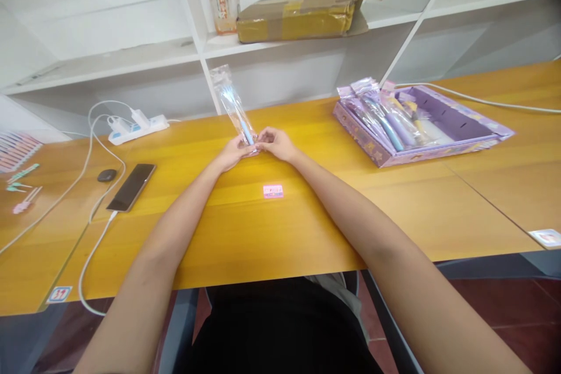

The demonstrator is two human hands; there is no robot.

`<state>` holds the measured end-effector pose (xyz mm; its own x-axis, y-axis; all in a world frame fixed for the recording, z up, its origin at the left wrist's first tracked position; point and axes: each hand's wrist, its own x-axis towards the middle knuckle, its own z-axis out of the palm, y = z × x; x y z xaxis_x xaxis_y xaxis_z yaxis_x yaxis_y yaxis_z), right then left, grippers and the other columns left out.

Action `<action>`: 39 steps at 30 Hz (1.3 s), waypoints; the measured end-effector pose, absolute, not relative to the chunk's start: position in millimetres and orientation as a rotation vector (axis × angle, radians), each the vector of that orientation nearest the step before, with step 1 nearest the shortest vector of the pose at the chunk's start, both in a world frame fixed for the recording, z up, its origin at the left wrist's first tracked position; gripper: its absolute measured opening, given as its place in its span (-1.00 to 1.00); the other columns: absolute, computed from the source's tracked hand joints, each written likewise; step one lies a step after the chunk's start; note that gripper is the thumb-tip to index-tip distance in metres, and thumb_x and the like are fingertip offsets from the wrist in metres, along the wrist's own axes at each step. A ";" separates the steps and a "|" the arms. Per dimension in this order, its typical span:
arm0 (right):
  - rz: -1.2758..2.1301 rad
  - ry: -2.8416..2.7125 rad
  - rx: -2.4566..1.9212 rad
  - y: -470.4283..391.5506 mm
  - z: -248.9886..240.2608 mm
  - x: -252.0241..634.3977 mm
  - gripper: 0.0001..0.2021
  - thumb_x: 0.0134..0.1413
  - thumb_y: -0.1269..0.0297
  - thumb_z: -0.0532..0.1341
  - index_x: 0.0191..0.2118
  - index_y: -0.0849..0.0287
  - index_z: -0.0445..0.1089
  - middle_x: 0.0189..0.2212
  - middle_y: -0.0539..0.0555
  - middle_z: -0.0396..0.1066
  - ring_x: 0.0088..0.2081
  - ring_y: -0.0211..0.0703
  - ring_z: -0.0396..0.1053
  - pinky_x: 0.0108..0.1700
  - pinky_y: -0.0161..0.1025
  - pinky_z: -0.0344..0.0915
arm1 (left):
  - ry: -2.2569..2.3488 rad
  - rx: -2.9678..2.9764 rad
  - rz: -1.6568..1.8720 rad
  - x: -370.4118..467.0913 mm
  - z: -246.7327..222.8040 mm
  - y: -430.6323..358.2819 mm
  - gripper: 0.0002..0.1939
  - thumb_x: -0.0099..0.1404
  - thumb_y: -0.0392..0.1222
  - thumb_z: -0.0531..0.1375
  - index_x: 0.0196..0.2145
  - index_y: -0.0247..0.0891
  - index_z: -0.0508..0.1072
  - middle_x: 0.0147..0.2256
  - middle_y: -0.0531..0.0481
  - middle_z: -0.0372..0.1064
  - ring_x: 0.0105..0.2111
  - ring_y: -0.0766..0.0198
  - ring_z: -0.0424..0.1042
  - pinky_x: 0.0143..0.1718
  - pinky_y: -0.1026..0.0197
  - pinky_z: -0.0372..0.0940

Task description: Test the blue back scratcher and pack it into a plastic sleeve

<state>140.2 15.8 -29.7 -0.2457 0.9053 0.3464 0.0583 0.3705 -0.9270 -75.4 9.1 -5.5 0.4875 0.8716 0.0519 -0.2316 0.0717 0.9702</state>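
A clear plastic packet (236,106) with slim light-blue items inside leans up and away from me over the yellow wooden table (228,245). My left hand (235,153) grips its lower end from the left, thumb across the plastic. At the lower right corner, the fingers of my right hand (275,143) are pinched on the same packet. Nearer to me, a small pink card (273,191) lies flat on the table. To the right stands an open purple box (385,158) holding several similar packets (394,120) in its left part.
A phone (131,187) on a cable, a black mouse-like object (107,175) and a white power strip (138,130) lie at the left. Pens (17,151) are at the far left. A bottle (223,3) and a taped carton (302,16) stand on the shelf behind.
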 end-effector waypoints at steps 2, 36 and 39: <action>1.117 -1.557 -0.841 16.9 -29.9 139.8 -0.45 -0.12 -0.06 0.57 -0.16 0.09 0.34 -0.40 -0.06 0.43 -0.41 -0.21 0.36 -0.28 -0.22 0.36 | 0.674 1.214 0.926 -76.2 -7.0 10.8 -0.50 0.09 -0.28 0.65 -0.03 -0.27 0.65 -0.11 -0.14 0.66 -0.03 0.00 0.68 0.30 -0.20 0.46; 1.752 -1.608 -0.844 -166.3 21.2 121.9 -0.54 0.18 -0.09 0.53 -0.18 0.17 0.41 -0.40 0.03 0.59 -0.45 -0.22 0.56 -0.36 -0.28 0.52 | 0.792 1.287 0.929 -123.7 50.3 -97.4 -0.45 0.29 0.24 0.47 -0.05 -0.31 0.64 -0.22 -0.13 0.60 -0.26 0.15 0.60 -0.23 0.15 0.51; 1.986 -1.510 -0.829 -242.2 12.3 107.9 -0.44 0.15 -0.25 0.51 -0.19 0.18 0.40 -0.36 0.06 0.60 -0.41 -0.21 0.60 -0.28 -0.24 0.59 | 0.919 1.156 1.217 -131.6 49.3 -116.8 -0.56 0.22 0.08 0.51 -0.10 -0.24 0.58 -0.35 0.05 0.49 -0.43 0.30 0.47 -0.39 0.26 0.42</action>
<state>107.9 -242.2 12.3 -0.6852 0.7097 -0.1638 -0.0319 -0.2539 -0.9667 -131.6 -116.8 49.3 0.1514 0.9866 0.0607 -0.2115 -0.0276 0.9770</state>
